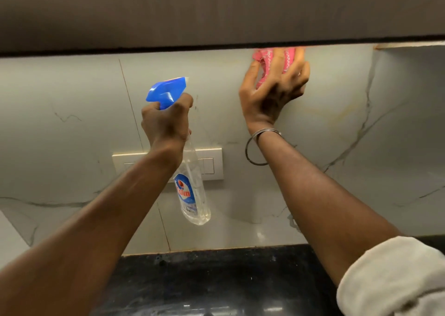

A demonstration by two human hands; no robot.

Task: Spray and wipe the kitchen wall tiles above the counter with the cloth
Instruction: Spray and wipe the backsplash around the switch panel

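My left hand (166, 122) grips the neck of a clear spray bottle (192, 185) with a blue trigger head, held up in front of the pale marble-look wall tiles (72, 113). The nozzle points at the wall. Higher and to the right, my right hand (272, 91) presses a pink cloth (263, 60) flat against the tiles, just under the upper cabinet's edge. The cloth's top is hidden behind that edge.
A dark upper cabinet (216, 9) overhangs the wall across the top. A white switch plate (212, 163) sits on the tiles behind the bottle. The black stone counter (216, 282) runs along the bottom. A thin bangle (255, 147) hangs on my right wrist.
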